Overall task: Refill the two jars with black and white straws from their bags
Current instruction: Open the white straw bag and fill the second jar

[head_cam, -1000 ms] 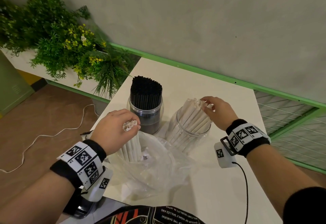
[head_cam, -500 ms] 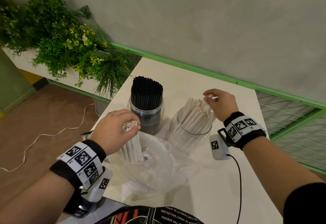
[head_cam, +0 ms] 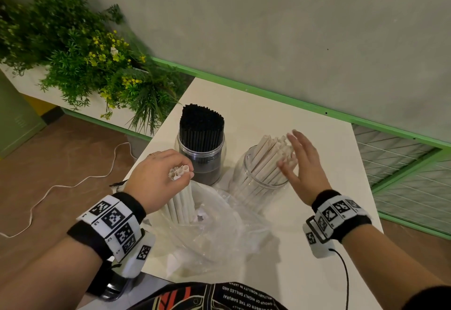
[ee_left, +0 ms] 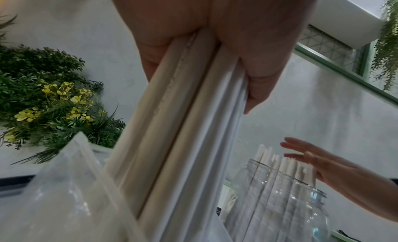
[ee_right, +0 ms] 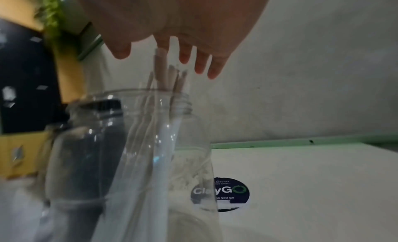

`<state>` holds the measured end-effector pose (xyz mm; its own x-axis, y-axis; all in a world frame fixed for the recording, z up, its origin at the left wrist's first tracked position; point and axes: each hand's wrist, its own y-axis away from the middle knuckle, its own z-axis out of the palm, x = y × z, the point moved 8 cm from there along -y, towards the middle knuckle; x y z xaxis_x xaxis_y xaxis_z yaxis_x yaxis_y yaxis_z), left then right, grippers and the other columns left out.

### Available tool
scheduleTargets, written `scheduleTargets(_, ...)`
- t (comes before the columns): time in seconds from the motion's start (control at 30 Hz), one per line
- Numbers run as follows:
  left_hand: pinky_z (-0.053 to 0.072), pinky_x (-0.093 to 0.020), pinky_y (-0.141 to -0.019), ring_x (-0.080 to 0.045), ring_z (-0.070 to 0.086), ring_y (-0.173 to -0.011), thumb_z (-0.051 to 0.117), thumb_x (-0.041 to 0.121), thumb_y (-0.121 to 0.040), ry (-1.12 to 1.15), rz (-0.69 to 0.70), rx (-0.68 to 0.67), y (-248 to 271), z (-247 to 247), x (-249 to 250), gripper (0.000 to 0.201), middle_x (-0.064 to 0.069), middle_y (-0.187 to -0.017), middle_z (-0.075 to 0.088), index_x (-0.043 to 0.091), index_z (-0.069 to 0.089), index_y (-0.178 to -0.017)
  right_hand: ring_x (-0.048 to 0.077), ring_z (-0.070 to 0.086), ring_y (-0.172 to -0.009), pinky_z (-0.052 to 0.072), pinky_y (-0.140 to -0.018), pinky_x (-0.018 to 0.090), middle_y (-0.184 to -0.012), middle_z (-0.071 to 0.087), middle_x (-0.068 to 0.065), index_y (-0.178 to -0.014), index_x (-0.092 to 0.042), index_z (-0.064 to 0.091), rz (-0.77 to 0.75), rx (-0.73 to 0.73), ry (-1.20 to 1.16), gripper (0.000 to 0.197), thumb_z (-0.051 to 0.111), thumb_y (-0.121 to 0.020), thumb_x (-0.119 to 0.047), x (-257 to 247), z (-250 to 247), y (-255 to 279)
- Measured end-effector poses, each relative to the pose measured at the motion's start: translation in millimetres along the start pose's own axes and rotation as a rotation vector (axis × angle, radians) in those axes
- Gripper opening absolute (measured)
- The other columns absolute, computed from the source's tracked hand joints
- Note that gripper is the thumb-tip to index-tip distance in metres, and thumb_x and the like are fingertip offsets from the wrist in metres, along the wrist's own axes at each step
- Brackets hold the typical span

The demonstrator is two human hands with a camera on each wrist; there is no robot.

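Observation:
Two clear jars stand on the white table (head_cam: 317, 273). The left jar (head_cam: 200, 160) is packed with black straws (head_cam: 201, 126). The right jar (head_cam: 262, 178) holds white straws (head_cam: 271, 156) leaning right. My left hand (head_cam: 156, 180) grips a bundle of white straws (head_cam: 181, 200) that stands in a clear plastic bag (head_cam: 214, 231); the left wrist view shows the same bundle (ee_left: 172, 143) between thumb and fingers. My right hand (head_cam: 301, 160) is flat with spread fingers beside the white straws' tops, holding nothing. In the right wrist view its fingertips (ee_right: 202, 65) hover over the jar (ee_right: 150, 160).
A planter of green plants with yellow flowers (head_cam: 85, 60) stands left of the table. A green rail (head_cam: 268, 92) runs along the wall behind. A white cable (head_cam: 61, 185) lies on the floor at left. A round dark sticker (ee_right: 221, 192) sits on the table beyond the jar.
My right hand has let go of the white straws in the jar and opened flat, drawing back slightly toward me. The left hand still grips its bundle in the bag.

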<state>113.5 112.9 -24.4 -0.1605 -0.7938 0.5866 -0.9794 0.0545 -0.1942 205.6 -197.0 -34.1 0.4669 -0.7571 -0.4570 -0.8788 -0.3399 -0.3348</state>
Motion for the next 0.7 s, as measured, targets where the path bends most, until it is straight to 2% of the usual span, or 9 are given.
scheduleTargets(0.07, 0.035, -0.014, -0.073, -0.004, 0.054, -0.087, 0.044, 0.053, -0.078, 0.000, 0.002, -0.001, -0.3, 0.1, 0.4, 0.022, 0.021, -0.090, 0.061, 0.040, 0.061, -0.082, 0.021, 0.014, -0.145, 0.015, -0.117, 0.035, -0.159, 0.015, -0.001, -0.149, -0.024, 0.024, -0.120, -0.079, 0.165, 0.071, 0.039, -0.090, -0.061, -12.5, 10.4, -9.9)
scheduleTargets(0.13, 0.035, -0.015, -0.073, -0.004, 0.054, -0.086, 0.045, 0.053, -0.078, -0.001, 0.006, 0.000, -0.2, 0.3, 1.0, 0.022, 0.021, -0.089, 0.061, 0.039, 0.061, -0.082, 0.024, 0.009, -0.147, 0.016, -0.118, 0.040, -0.160, 0.011, -0.002, -0.150, -0.029, 0.020, -0.192, -0.159, 0.262, 0.073, 0.038, -0.089, -0.064, -18.1, 19.5, -23.8)
scheduleTargets(0.2, 0.039, -0.022, -0.072, -0.005, 0.054, -0.086, 0.045, 0.053, -0.078, -0.001, 0.005, 0.003, 0.0, -0.2, 1.3, 0.022, 0.021, -0.089, 0.061, 0.039, 0.062, -0.082, 0.025, 0.012, -0.147, 0.024, -0.116, 0.042, -0.160, 0.013, -0.004, -0.150, -0.033, 0.021, -0.234, -0.234, 0.287, 0.073, 0.043, -0.086, -0.064, -23.2, 27.9, -36.6)
scheduleTargets(0.27, 0.040, -0.025, -0.073, -0.005, 0.055, -0.086, 0.044, 0.052, -0.078, 0.001, 0.003, 0.011, 0.5, -1.3, 1.8, 0.023, 0.021, -0.089, 0.061, 0.038, 0.062, -0.082, 0.024, 0.026, -0.141, 0.037, -0.107, 0.040, -0.156, 0.024, -0.006, -0.147, -0.038, 0.026, -0.218, -0.292, 0.288, 0.070, 0.047, -0.085, -0.062, -25.8, 36.0, -45.9)
scheduleTargets(0.33, 0.041, -0.026, -0.074, -0.005, 0.055, -0.086, 0.044, 0.052, -0.077, 0.004, 0.001, 0.017, 1.5, -2.0, 2.0, 0.023, 0.020, -0.089, 0.061, 0.038, 0.062, -0.082, 0.023, 0.045, -0.119, 0.049, -0.093, 0.040, -0.138, 0.045, -0.002, -0.139, -0.035, 0.042, -0.220, -0.252, 0.257, 0.058, 0.053, -0.086, -0.056, -29.8, 39.6, -50.6)
scheduleTargets(0.37, 0.041, -0.027, -0.074, -0.006, 0.055, -0.086, 0.044, 0.052, -0.077, 0.003, 0.000, 0.017, 2.0, -2.2, 2.2, 0.023, 0.020, -0.090, 0.061, 0.038, 0.062, -0.082, 0.022, 0.049, -0.107, 0.051, -0.086, 0.040, -0.125, 0.053, 0.001, -0.131, -0.029, 0.052, -0.231, -0.194, 0.221, 0.050, 0.056, -0.086, -0.053, -32.5, 38.6, -52.0)
scheduleTargets(0.47, 0.040, -0.027, -0.074, -0.006, 0.055, -0.086, 0.044, 0.051, -0.078, 0.000, -0.004, 0.013, 3.1, -2.9, 2.4, 0.021, 0.019, -0.090, 0.062, 0.039, 0.061, -0.082, 0.024, 0.054, -0.085, 0.046, -0.077, 0.031, -0.095, 0.059, 0.006, -0.104, -0.013, 0.067, -0.251, 0.004, 0.101, 0.040, 0.055, -0.085, -0.046, -34.6, 31.9, -54.9)
scheduleTargets(0.6, 0.033, -0.012, -0.074, -0.006, 0.054, -0.085, 0.043, 0.052, -0.078, 0.001, -0.001, 0.002, 3.4, -3.5, 3.1, 0.023, 0.018, -0.090, 0.062, 0.039, 0.061, -0.082, 0.024, 0.053, -0.080, 0.037, -0.078, 0.023, -0.089, 0.058, 0.008, -0.096, -0.009, 0.069, -0.244, 0.106, 0.033, 0.032, 0.059, -0.085, -0.037, -34.2, 18.2, -62.7)
scheduleTargets(0.7, 0.033, -0.011, -0.074, -0.007, 0.054, -0.085, 0.043, 0.052, -0.077, 0.005, 0.001, 0.006, 3.7, -4.3, 2.7, 0.023, 0.017, -0.089, 0.062, 0.038, 0.062, -0.082, 0.024, 0.053, -0.081, 0.038, -0.078, 0.024, -0.089, 0.059, 0.007, -0.095, -0.010, 0.070, -0.250, 0.092, 0.052, 0.030, 0.060, -0.086, -0.036, -29.7, 15.4, -64.3)
